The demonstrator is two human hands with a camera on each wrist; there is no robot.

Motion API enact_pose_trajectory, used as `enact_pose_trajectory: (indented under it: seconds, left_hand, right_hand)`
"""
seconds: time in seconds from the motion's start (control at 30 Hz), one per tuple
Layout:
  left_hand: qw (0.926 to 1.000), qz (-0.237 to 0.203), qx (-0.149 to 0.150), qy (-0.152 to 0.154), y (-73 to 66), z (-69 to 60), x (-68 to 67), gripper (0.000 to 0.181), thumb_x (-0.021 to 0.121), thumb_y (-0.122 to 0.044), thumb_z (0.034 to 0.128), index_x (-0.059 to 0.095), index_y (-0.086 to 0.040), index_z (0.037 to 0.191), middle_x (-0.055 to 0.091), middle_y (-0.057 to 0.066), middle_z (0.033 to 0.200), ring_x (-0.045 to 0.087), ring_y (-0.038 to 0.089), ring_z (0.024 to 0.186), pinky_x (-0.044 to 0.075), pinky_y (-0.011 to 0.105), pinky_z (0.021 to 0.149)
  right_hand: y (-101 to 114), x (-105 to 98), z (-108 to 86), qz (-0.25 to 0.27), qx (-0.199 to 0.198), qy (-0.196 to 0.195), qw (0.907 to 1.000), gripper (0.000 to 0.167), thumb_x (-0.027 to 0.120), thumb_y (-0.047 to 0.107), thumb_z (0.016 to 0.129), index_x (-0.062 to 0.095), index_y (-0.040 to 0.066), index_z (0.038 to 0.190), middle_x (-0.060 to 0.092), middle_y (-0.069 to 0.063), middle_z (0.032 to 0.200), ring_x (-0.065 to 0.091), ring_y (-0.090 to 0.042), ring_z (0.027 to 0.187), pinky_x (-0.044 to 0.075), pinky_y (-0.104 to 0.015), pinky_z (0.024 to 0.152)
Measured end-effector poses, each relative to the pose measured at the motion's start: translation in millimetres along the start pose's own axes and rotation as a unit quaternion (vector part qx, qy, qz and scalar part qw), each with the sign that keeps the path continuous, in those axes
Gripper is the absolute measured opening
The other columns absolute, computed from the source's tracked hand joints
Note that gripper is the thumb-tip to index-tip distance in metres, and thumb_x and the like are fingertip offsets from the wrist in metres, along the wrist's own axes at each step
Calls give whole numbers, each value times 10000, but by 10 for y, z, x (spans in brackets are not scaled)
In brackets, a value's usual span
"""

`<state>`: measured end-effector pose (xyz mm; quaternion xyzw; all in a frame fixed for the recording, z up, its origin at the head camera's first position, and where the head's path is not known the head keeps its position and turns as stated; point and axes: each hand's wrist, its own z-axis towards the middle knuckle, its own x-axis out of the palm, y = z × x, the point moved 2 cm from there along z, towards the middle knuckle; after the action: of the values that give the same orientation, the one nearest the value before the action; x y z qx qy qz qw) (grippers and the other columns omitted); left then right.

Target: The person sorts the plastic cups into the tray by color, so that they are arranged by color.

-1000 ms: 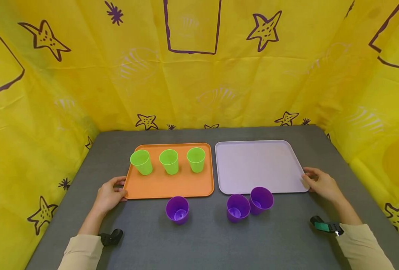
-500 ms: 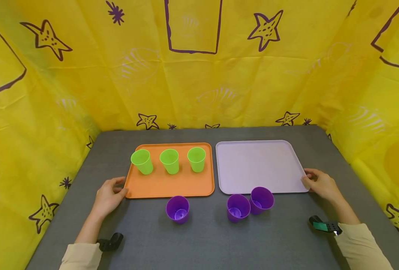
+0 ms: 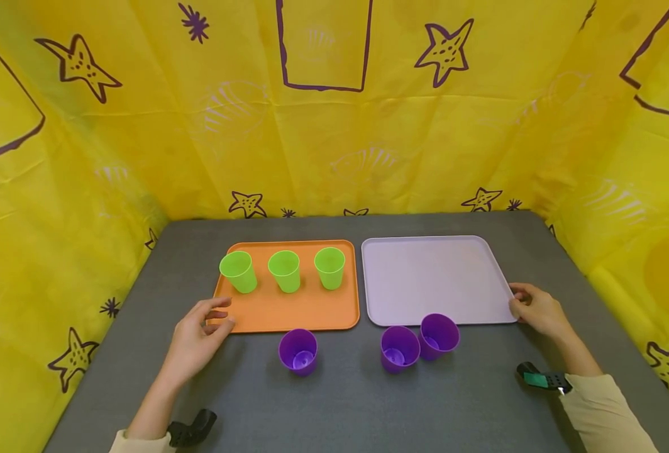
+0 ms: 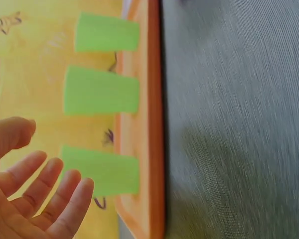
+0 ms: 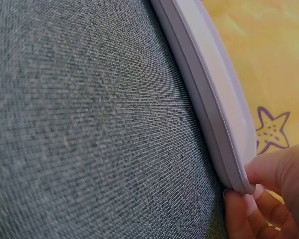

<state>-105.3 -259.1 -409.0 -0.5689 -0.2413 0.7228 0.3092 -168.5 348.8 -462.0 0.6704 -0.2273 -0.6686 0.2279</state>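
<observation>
No lettering or numbers can be read.

Widest lane at 6 o'clock; slit between trays is tight.
Clock centred on that slit, head view: table point(image 3: 334, 415) open at 6, passage between lone purple cup point(image 3: 297, 349) at 7 and two purple cups point(image 3: 399, 349) point(image 3: 439, 335) at 4–5, too close to split. Orange tray point(image 3: 295, 314) at 9: green cups point(image 3: 239, 272) point(image 3: 284, 272) point(image 3: 329, 268) in a row, near strip free; left hand point(image 3: 195, 341) blocks near corner. Lilac tray point(image 3: 433, 277) at 3: top open, right hand point(image 3: 540, 310) blocks near outer corner.

Left fingers point(image 4: 75, 210) loosely spread, right fingers point(image 5: 237, 215) pinching
</observation>
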Motion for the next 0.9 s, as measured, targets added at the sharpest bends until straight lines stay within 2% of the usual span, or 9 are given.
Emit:
enact_pose_trajectory:
  seconds: [0.13, 0.27, 0.5, 0.7, 0.8, 0.9]
  left_hand:
    - [9987, -382, 333, 2, -151, -14, 61, 362, 687, -82, 812, 597, -97, 1162, 598, 58, 1116, 611, 137, 952, 552, 289, 754]
    - [9946, -813, 615, 188, -277, -40, 146, 419, 702, -83, 800, 579, -139, 1197, 596, 71, 1154, 580, 30, 979, 546, 295, 779]
    - [9807, -1533, 880, 831, -411, -96, 347, 516, 721, -101, 786, 523, -143, 1261, 547, 46, 1248, 552, 229, 1101, 513, 343, 872]
    - [9680, -1625, 1303, 1399, -500, -163, 465, 708, 780, -54, 704, 446, -81, 1327, 495, 38, 1325, 495, 241, 1181, 487, 396, 905]
    - [9627, -1681, 1292, 1680, -596, -204, 473, 767, 798, -47, 676, 420, -53, 1343, 480, 50, 1342, 507, 233, 1170, 483, 377, 913]
    - [9590, -1774, 1233, 1834, -647, -234, 498, 801, 807, -39, 654, 408, -37, 1349, 474, 47, 1347, 513, 244, 1166, 474, 350, 934]
  right_hand:
    - [-2, 2, 2, 46, 30, -9, 10000, 399, 526, 129, 868, 500, -86, 1203, 578, -174, 907, 515, 35, 582, 504, -201, 504]
    - [-8, 5, 9, 60, 25, -38, 10000, 398, 526, 128, 869, 500, -85, 1204, 579, -181, 911, 508, 45, 589, 505, -200, 505]
    - [-16, 22, 15, 57, 65, -122, 9999, 396, 519, 131, 862, 507, -76, 1200, 579, -175, 908, 493, 53, 600, 499, -192, 505]
    - [-7, 37, 8, 24, 38, -223, 9997, 396, 515, 129, 852, 516, -69, 1194, 586, -181, 911, 492, 61, 586, 491, -189, 502]
    - [3, 36, -2, -33, 7, -262, 9997, 391, 514, 128, 851, 518, -70, 1189, 588, -180, 906, 490, 59, 570, 483, -190, 499]
    - [6, 30, -15, -27, -1, -310, 9995, 383, 515, 123, 852, 521, -73, 1182, 585, -176, 896, 488, 58, 564, 480, -190, 496]
